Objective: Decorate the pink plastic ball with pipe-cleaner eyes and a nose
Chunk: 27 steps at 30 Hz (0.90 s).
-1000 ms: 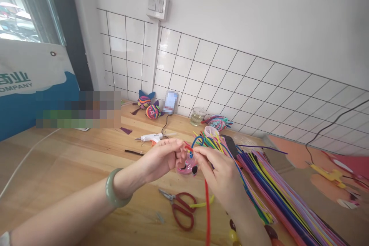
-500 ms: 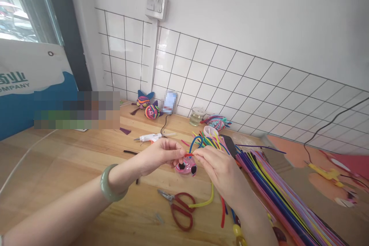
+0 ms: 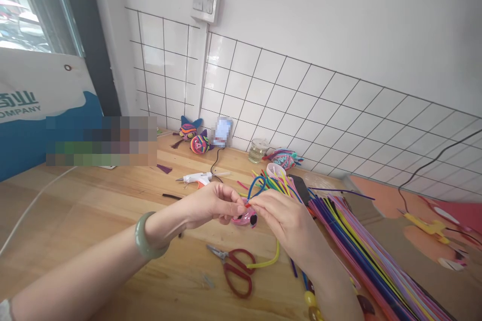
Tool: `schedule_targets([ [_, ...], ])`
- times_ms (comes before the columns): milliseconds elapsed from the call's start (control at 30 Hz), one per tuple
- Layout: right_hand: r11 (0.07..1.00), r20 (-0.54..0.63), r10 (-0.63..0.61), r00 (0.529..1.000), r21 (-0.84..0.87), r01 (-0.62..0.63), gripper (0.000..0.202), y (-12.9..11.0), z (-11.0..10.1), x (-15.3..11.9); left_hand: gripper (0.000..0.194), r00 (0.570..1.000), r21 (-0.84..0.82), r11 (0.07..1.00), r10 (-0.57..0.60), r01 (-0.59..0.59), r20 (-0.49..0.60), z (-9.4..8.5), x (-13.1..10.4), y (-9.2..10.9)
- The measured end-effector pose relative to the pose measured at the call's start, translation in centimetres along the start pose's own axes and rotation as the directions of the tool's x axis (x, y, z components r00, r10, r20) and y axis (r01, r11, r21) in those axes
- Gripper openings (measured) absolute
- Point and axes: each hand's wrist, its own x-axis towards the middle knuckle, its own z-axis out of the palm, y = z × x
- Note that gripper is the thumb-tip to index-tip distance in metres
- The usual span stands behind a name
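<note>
Beyond the scissors point(image 3: 223, 256), I have the left hand point(image 3: 211, 206) and right hand point(image 3: 288, 218) pinched nearly closed on the red stem point(image 3: 247, 205). Its visible bit lies roughly crosswise between them, so neither hand is nearer. The pink figure point(image 3: 245, 219) shows on the scissors side of my fingertips; I can't tell whether they touch it.

Near the middle of the frame, your left hand point(image 3: 222, 203) and right hand point(image 3: 276, 215) pinch a short red stem point(image 3: 247, 205) between them, just above a pink figure point(image 3: 245, 218). Below, at lower centre, red-handled scissors point(image 3: 235, 270) lie on the worktop point(image 3: 150, 291), a yellow stem point(image 3: 265, 263) touching them. A bundle of coloured stems point(image 3: 361, 256) fills the lower right.
</note>
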Motion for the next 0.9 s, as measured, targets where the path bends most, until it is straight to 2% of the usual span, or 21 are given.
schedule_targets([
  [100, 1.0, -0.036, -0.006, 0.999, -0.003, 0.006, 0.018, -0.1, 0.1, 0.0, 0.012, 1.0, -0.109, 0.994, 0.003, -0.002, 0.011, 0.2, 0.0, -0.2],
  [233, 1.0, -0.065, 0.009, 0.998, -0.026, -0.011, 0.018, -0.3, 0.4, 0.0, 0.008, 0.996, -0.267, 0.962, 0.076, -0.062, 0.045, 0.5, 0.0, -0.6],
  [333, 0.999, -0.091, 0.009, 0.996, -0.047, -0.014, 0.018, -0.7, 0.5, 0.0, 0.007, 0.992, -0.33, 0.937, 0.128, -0.114, 0.021, 1.0, -0.1, -1.0],
  [467, 0.996, -0.163, 0.02, 0.986, -0.08, -0.033, 0.017, -1.6, 1.0, 0.0, 0.01, 0.978, -0.338, 0.918, 0.188, -0.206, -0.087, 2.0, -0.1, -1.3],
  [600, 0.992, -0.204, 0.085, 0.975, -0.069, -0.101, 0.016, -2.1, 1.7, 0.0, 0.014, 0.942, -0.271, 0.913, 0.246, -0.305, -0.23, 2.6, 0.2, -1.6],
  [700, 0.989, -0.212, 0.124, 0.969, -0.059, -0.139, 0.015, -1.7, 1.8, 0.0, 0.013, 0.933, -0.259, 0.913, 0.247, -0.315, -0.261, 2.4, 0.3, -1.7],
  [900, 0.988, -0.199, 0.113, 0.973, -0.078, -0.131, 0.017, -0.5, 1.1, -0.4, 0.018, 0.953, -0.368, 0.893, 0.172, -0.258, -0.251, 1.5, 0.4, -1.3],
])
